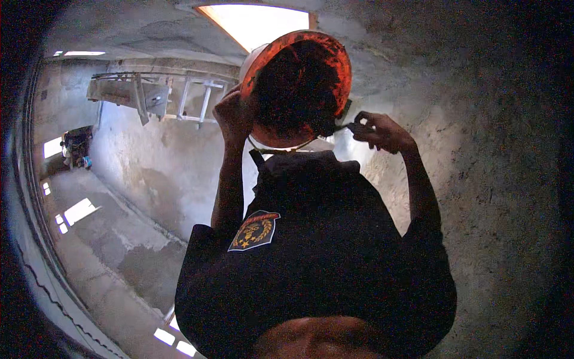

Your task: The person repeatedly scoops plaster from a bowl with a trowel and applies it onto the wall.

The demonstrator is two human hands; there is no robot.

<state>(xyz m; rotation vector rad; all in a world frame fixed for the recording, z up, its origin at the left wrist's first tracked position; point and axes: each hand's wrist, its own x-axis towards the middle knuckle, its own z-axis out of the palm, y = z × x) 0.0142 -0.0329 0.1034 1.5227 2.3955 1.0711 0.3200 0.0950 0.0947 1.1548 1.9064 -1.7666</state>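
An orange-red bucket (345, 66) is tilted in front of my chest, its mouth facing me and its inside caked dark. My left hand (234, 118) is closed on its left side, fingers curled at the wall. Below the rim runs a thin yellowish strip (278, 151), perhaps the bucket's handle. At the bucket's lower right, my right hand (384, 133) is closed around a thin-shanked, trowel-like hand tool (342, 127). Its far end merges with the dark inside of the bucket, so its shape is hard to make out.
A rough grey wall (478, 179) rises close on my right. Wooden planks and frames (137, 96) stand high along the left-hand wall. A damp dark patch (146, 266) marks the floor to the left, and a dark shape with a blue spot (78, 146) is farther off.
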